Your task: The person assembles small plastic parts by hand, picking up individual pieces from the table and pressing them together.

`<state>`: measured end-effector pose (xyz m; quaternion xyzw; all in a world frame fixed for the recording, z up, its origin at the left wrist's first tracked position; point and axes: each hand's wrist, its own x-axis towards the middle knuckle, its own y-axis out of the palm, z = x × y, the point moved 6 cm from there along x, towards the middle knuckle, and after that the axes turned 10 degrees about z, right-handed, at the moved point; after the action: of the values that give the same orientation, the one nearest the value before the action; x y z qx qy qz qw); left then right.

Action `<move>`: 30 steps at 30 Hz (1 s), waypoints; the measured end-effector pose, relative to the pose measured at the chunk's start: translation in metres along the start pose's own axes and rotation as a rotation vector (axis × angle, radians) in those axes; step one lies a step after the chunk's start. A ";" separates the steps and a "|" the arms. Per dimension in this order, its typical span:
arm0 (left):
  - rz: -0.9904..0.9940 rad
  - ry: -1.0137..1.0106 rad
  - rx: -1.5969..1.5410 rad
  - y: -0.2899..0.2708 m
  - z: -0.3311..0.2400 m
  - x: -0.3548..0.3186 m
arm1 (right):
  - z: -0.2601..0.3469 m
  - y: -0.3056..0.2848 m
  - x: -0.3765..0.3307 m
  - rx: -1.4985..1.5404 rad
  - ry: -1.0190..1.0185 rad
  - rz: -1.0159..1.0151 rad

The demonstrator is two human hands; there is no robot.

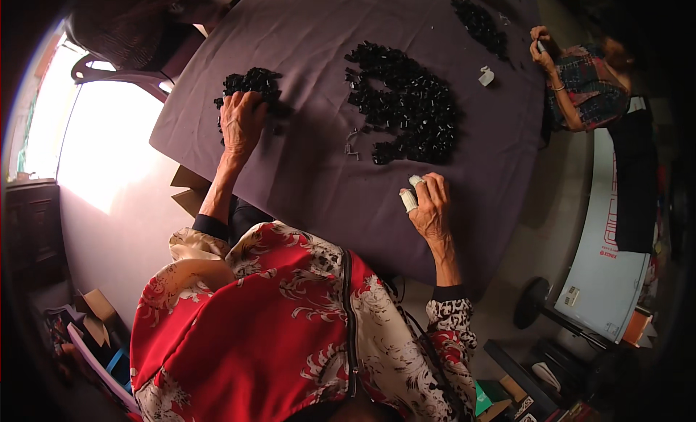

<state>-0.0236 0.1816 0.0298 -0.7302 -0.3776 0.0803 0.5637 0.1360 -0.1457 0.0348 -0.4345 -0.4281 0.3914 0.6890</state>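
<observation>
My left hand (243,121) is over a small pile of black pieces (254,81) on the left of the table. Its fingers curl down into the pile; their tips and whatever they grip are hidden. My right hand (431,208) rests low over the cloth, near the front edge, with nothing visible in it. White wraps cover two of its digits, which stand slightly apart, while the other fingers bend. Beyond it spreads a larger heap of small black pieces (428,121), shiny in places. A few thin clear bits (351,146) lie at the heap's left side.
A purple-grey cloth (304,175) covers the table. Across at the right, another person's hands (540,48) hold a small item near a third black pile (480,27) and a small white object (486,77). A chair (119,74) stands at the far left. Cardboard boxes (101,306) lie lower left.
</observation>
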 end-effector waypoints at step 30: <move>0.904 0.565 -1.645 -0.093 -0.224 -0.065 | -0.002 0.007 -0.006 -0.049 0.046 -0.086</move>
<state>0.0090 -0.0235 0.1709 -0.9634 0.1484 -0.1774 -0.1356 0.1350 -0.1491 0.0259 -0.4412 -0.4401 0.3408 0.7039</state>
